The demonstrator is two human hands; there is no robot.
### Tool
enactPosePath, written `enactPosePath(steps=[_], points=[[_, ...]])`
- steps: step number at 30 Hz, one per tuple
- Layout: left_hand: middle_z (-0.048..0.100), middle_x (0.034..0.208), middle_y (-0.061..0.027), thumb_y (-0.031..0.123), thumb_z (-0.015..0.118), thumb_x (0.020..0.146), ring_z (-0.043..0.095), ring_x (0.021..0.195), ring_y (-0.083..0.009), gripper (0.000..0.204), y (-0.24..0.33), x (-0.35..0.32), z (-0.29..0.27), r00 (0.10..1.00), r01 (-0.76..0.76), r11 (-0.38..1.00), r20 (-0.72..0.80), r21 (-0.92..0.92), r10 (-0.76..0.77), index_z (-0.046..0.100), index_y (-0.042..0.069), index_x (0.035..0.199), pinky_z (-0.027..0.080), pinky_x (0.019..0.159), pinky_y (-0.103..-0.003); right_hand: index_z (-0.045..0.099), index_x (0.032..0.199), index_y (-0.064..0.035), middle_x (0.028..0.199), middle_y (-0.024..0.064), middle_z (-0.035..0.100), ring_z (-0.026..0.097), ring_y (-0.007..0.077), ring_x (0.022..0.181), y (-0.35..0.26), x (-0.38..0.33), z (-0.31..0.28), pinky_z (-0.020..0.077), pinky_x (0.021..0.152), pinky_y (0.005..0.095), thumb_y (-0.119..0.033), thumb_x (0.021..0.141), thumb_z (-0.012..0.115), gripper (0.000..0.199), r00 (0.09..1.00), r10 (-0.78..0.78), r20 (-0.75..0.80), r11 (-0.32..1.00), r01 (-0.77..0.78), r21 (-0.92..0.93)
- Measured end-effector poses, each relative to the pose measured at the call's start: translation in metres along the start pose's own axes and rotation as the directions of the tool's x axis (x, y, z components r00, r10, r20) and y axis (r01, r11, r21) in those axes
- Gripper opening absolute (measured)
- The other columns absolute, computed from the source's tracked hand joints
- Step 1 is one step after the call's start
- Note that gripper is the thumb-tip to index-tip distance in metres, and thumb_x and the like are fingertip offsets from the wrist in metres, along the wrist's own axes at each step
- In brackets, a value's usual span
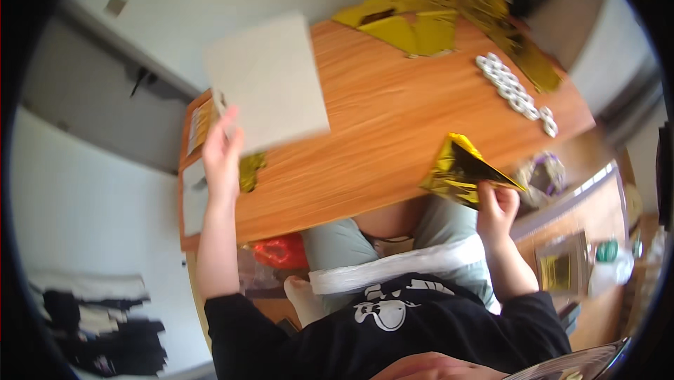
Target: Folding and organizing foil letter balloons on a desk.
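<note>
My left hand [222, 159] is closed on the edge of a pale grey rectangular board [270, 85], lifted and tilted over the left part of the wooden table [372, 113]. The board is slightly blurred. On the right, my right hand [497, 208] pinches the corner of a folded piece of shiny gold foil [456, 173] at the table's front edge. A small gold foil scrap [251, 171] lies beside my left wrist, partly under the board.
Large gold foil sheets [428, 25] spread over the far right of the table. Near the right end lie joined whitish round pieces [509, 87]. A pale flat sheet [193, 201] rests at the left edge. A clear-topped stand [569, 204] is at my right.
</note>
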State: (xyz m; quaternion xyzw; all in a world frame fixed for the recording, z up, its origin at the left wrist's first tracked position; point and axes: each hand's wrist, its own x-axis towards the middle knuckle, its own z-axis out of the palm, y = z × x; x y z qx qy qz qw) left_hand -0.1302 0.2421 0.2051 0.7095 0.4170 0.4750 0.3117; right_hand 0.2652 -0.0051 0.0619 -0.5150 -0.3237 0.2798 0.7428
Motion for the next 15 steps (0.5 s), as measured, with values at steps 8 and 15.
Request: enactPosePath(steps=[8,15], points=[[0.028,0.164,-0.0302,0.045,0.077,0.09,0.021,0.155,-0.0474,0.085,0.053,-0.091,0.104,0.709,-0.355,0.655,0.649,0.667,-0.277,0.044,0.0,0.154,0.02,0.124,-0.058,0.066,0.12,-0.0028,0.109,0.005,0.072,0.064,0.0092,0.09,-0.016,0.003,-0.058,0.0466,0.079,0.0219,-0.002,0.102,0.059,0.019,0.983,-0.039,-0.178,0.951,0.091,0.295],[0.025,0.168,-0.0237,0.058,0.074,0.087,0.016,0.155,-0.0485,0.087,0.111,-0.063,0.184,0.691,-0.597,0.547,0.722,0.587,-0.021,0.046,0.013,0.155,0.007,0.122,-0.068,0.062,0.128,-0.0022,0.129,0.0095,0.068,0.065,0.0185,0.116,-0.029,0.007,-0.149,0.0509,0.104,0.0345,-0.009,0.106,0.059,0.024,0.957,0.002,-0.291,0.906,0.121,0.405]])
